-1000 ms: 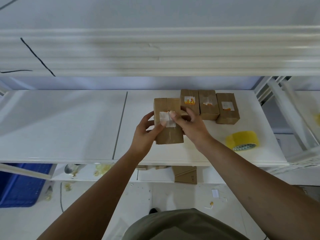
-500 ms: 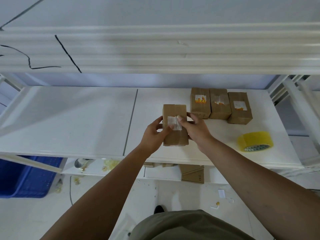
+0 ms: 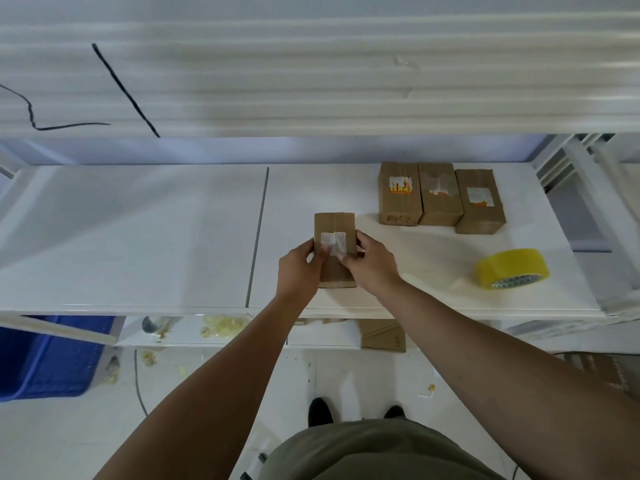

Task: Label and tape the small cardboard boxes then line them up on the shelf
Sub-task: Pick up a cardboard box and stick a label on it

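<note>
A small cardboard box (image 3: 334, 225) lies on the white shelf (image 3: 138, 237), near its front edge. A white label (image 3: 333, 242) sits across its top. My left hand (image 3: 300, 268) grips the box's left side, thumb on the label. My right hand (image 3: 372, 263) grips the right side, fingertips at the label's right edge. Three labelled boxes stand side by side at the back right: the left one (image 3: 398, 194), the middle one (image 3: 439, 195) and the right one (image 3: 479, 202). A yellow tape roll (image 3: 512, 268) lies right of my hands.
A shelf board above (image 3: 311, 81) overhangs the work surface. White frame posts (image 3: 595, 188) rise at the right end. Below are a lower shelf with flat cardboard (image 3: 382, 336), a blue bin (image 3: 45, 358) at the left, and scraps on the floor.
The box has come down from a raised tilt to rest on the shelf. Both hands stayed on it, pressing the label. The camera has shifted, so the row of boxes sits further right.
</note>
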